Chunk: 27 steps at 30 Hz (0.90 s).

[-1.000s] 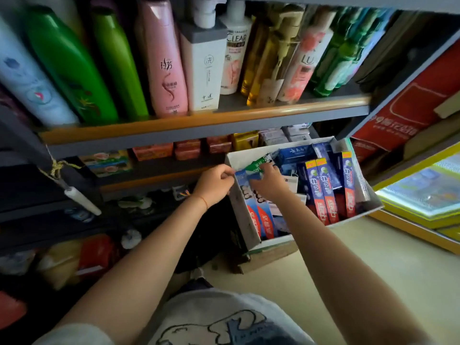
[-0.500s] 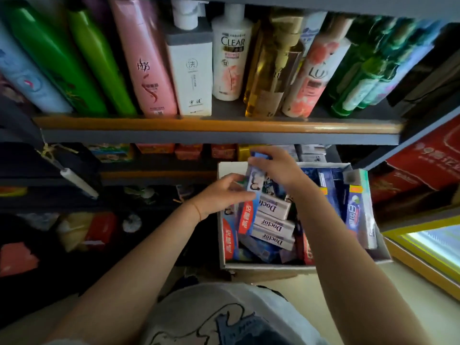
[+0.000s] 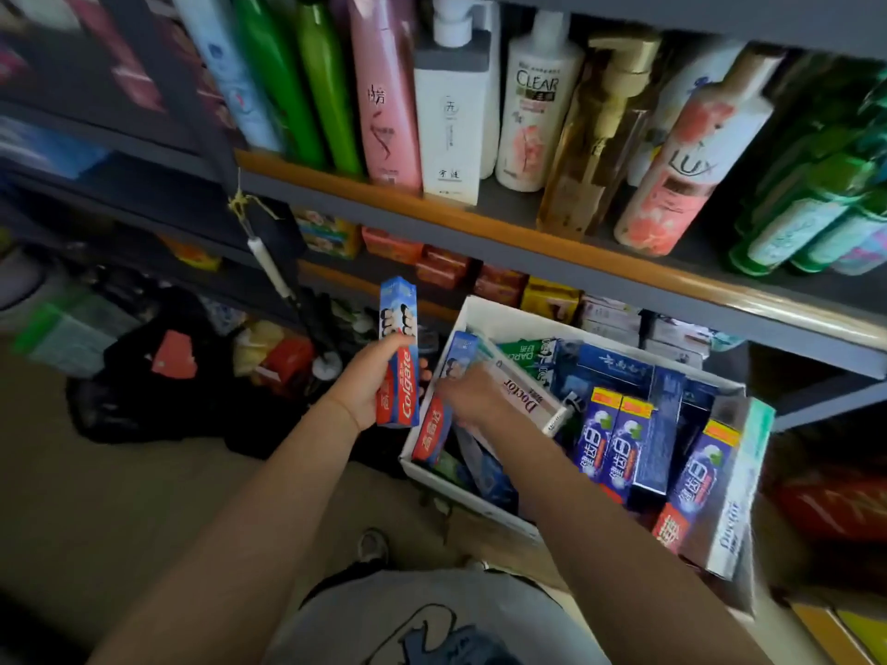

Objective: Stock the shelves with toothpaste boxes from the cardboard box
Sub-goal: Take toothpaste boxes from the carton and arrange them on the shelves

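Head view: the left hand [image 3: 369, 381] grips a red and blue toothpaste box [image 3: 397, 352] upright, fingers curled round its middle, just outside the cardboard box [image 3: 480, 314] at its nine o'clock edge. The right hand [image 3: 473, 393] reaches into the cardboard box's left end, fingers curled on a white toothpaste box [image 3: 521, 386] lying tilted among blue ones [image 3: 619, 439]. At twelve o'clock, shampoo bottles [image 3: 451, 112] stand along the shelf [image 3: 504, 232].

L hand [image 3: 369, 391] holds Colgate box [image 3: 398, 352] upright.
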Motion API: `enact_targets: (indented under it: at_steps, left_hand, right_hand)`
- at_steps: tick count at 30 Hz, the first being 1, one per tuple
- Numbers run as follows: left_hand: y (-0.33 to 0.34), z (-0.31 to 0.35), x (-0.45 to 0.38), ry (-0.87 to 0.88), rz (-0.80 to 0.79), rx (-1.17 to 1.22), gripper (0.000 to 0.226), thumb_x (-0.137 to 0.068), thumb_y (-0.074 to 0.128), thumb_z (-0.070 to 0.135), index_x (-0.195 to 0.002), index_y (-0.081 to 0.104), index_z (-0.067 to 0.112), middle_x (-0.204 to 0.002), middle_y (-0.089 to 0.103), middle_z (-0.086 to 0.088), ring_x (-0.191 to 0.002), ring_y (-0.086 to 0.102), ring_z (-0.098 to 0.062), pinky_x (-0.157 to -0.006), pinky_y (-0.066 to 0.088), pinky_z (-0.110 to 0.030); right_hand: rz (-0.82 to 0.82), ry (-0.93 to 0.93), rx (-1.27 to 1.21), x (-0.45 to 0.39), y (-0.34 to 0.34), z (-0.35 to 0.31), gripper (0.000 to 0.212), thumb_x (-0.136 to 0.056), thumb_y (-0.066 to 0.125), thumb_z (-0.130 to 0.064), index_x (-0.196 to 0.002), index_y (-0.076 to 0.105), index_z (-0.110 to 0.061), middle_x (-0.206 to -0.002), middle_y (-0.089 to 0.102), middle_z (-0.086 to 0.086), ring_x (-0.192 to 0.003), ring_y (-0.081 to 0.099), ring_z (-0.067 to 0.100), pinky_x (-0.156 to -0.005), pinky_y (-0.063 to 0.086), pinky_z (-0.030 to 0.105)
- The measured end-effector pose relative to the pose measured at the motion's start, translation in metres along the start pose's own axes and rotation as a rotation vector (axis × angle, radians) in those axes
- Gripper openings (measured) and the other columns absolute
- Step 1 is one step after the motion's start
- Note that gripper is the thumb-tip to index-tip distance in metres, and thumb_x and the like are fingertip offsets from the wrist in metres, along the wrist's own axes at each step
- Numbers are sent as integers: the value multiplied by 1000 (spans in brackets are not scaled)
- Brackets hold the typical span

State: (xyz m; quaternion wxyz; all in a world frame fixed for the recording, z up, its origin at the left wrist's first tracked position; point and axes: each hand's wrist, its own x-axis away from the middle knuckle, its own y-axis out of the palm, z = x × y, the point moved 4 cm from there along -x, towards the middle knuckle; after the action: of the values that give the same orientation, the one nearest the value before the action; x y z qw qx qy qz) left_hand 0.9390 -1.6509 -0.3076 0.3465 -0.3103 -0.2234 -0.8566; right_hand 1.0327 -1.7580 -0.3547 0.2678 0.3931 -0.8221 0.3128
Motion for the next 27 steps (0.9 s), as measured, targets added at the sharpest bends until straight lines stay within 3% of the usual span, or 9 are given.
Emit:
enact_targets:
  at_steps: [3, 6, 9, 11, 15, 18, 20, 24, 27]
  left_hand:
    - [-3, -7, 8, -8, -8, 88, 40, -96, 59, 37, -125, 60, 10, -86, 68, -9, -82, 66, -22, -76, 56, -39]
    - [-5, -9, 14, 8, -37, 127, 46, -98, 53, 38, -134, 57, 8, -90, 68, -10, -85, 66, -23, -92, 52, -45]
    - [-6, -10, 23, 9, -68, 156, 48, -101, 47, 40, -134, 54, 7, -98, 69, -12, -87, 67, -25, -87, 55, -43]
    - [-6, -10, 30, 10, -109, 203, 47, -101, 43, 43, -130, 54, 8, -99, 70, -13, -85, 69, -25, -81, 55, -39]
    - [-14, -7, 43, 38, -198, 263, 50, -101, 39, 49, -130, 55, 11, -106, 70, -16, -86, 69, -27, -78, 54, -39]
    - [-26, 3, 53, 66, -256, 252, 49, -102, 37, 48, -130, 55, 12, -112, 71, -16, -86, 70, -26, -79, 52, -38]
    - [-42, 12, 60, 86, -271, 235, 46, -102, 35, 48, -122, 58, 13, -106, 73, -13, -83, 72, -23, -79, 50, -37]
    - [-94, 38, 75, 160, -283, 221, 46, -102, 35, 48, -114, 62, 14, -93, 74, -10, -76, 71, -21, -76, 49, -36]
    - [-155, 58, 89, 209, -245, 250, 48, -101, 38, 50, -113, 62, 11, -99, 70, -14, -79, 67, -23, -71, 49, -36]
  right_hand:
    - [191, -1, -71, 1, 9, 5, 46, -88, 63, -26, -127, 48, -5, -118, 61, 14, -104, 64, 30, -73, 50, 32]
    - [228, -47, -69, 7, 5, 8, 33, -87, 67, -29, -111, 62, -7, -105, 68, 12, -93, 67, 27, -69, 53, 31]
    - [181, -112, -178, 21, -10, 8, 25, -86, 70, -36, -87, 68, -12, -80, 70, 4, -70, 67, 16, -55, 48, 21]
    - [123, -172, -353, 34, -23, 1, 28, -89, 68, -35, -93, 67, -8, -82, 72, 6, -69, 67, 13, -61, 50, 19]
    - [-58, -253, -709, 59, -32, -20, 22, -93, 64, -30, -101, 63, -9, -88, 69, 10, -87, 65, 24, -88, 52, 39]
    - [-151, -232, -889, 76, -19, -40, 35, -93, 63, -34, -116, 54, -9, -95, 65, 17, -89, 67, 32, -86, 56, 48]
    - [-204, -218, -926, 91, -1, -60, 50, -92, 61, -41, -123, 51, -4, -93, 66, 17, -82, 69, 30, -74, 58, 43]
    - [-278, -201, -922, 117, 50, -106, 49, -99, 45, -48, -100, 58, 0, -72, 69, 13, -62, 68, 23, -70, 53, 37]
    - [-317, -220, -923, 126, 103, -145, 52, -96, 42, -48, -96, 60, 1, -75, 65, 15, -72, 64, 30, -80, 50, 42]
